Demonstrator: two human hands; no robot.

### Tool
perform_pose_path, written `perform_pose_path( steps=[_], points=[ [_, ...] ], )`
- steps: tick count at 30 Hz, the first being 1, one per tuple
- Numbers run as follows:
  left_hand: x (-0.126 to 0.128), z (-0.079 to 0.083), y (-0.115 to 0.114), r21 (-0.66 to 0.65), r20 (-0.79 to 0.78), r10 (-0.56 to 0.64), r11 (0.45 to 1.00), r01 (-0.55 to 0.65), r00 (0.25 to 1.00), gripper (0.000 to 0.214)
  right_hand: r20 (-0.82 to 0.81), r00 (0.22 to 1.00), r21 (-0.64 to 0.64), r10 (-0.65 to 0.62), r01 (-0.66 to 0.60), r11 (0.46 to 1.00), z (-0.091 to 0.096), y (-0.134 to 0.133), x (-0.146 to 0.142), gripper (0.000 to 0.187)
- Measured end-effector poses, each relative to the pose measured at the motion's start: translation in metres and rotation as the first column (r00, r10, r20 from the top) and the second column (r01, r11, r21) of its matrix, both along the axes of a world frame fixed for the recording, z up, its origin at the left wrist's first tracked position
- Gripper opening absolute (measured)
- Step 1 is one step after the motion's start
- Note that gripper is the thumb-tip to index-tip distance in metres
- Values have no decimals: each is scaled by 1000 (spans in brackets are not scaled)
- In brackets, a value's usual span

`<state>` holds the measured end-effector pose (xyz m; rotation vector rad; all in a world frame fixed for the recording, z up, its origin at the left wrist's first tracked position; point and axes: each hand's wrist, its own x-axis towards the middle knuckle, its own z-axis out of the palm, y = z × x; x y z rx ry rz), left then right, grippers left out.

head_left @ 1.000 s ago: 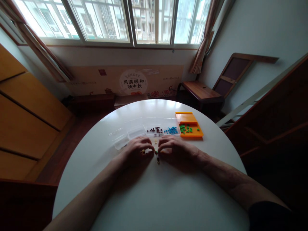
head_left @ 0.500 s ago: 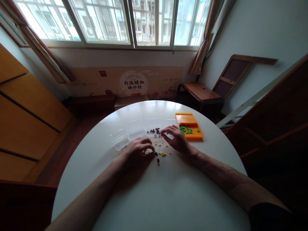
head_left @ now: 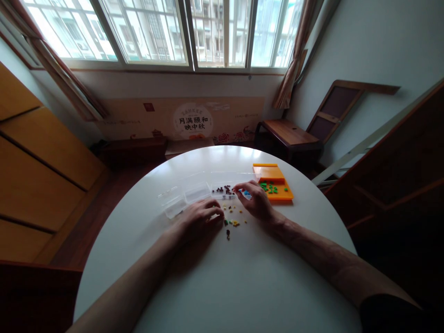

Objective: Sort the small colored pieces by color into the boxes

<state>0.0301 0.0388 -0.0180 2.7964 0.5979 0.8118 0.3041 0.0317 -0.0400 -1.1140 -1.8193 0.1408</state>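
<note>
My right hand (head_left: pixel 255 198) is over the near edge of a clear plastic box (head_left: pixel 198 191), with its thumb and forefinger pinched together. What sits between those fingertips is too small to make out. Beside them, in the box, lie small dark brown building pieces (head_left: pixel 227 189), and blue pieces (head_left: pixel 247 193) show partly under this hand. My left hand (head_left: pixel 204 212) rests on the table in front of the box, fingers curled down and closed; its grip is hidden. Just right of its fingertips are loose yellow pieces (head_left: pixel 236 223), a green piece (head_left: pixel 226 222) and a brown piece (head_left: pixel 228 232).
An orange tray (head_left: pixel 277 173) holding several green pieces (head_left: pixel 273 188) stands right of the clear box. Everything lies on a round white table (head_left: pixel 229 282). A wooden chair (head_left: pixel 291 132) stands beyond its far right edge.
My left fingers have closed down, covering the gap and the pieces that showed between thumb and fingers. My right hand has shifted very slightly, uncovering more of the blue pieces.
</note>
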Motion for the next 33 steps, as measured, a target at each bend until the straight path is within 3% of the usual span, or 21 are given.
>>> perform_pose_path(
  steps=[5, 9, 19, 27, 33],
  points=[
    [3, 0, 2, -9, 124, 60, 998, -60, 990, 15, 116, 985, 35, 127, -132, 991, 7, -6, -2, 13],
    [4, -4, 7, -33, 225, 247, 969, -246, 943, 14, 259, 942, 33, 215, -231, 972, 9, -10, -4, 10],
    [12, -5, 14, 40, 238, 498, 852, -521, 834, 14, 293, 933, -32, 208, -208, 978, 9, -10, -6, 11],
    [8, -7, 12, 45, 239, 511, 844, -535, 826, 14, 293, 930, -29, 222, -224, 974, 4, -8, -5, 13],
    [6, -4, 9, 22, 130, 472, 878, -478, 872, 16, 309, 923, -37, 228, -227, 973, 4, -8, -5, 12]
  ],
)
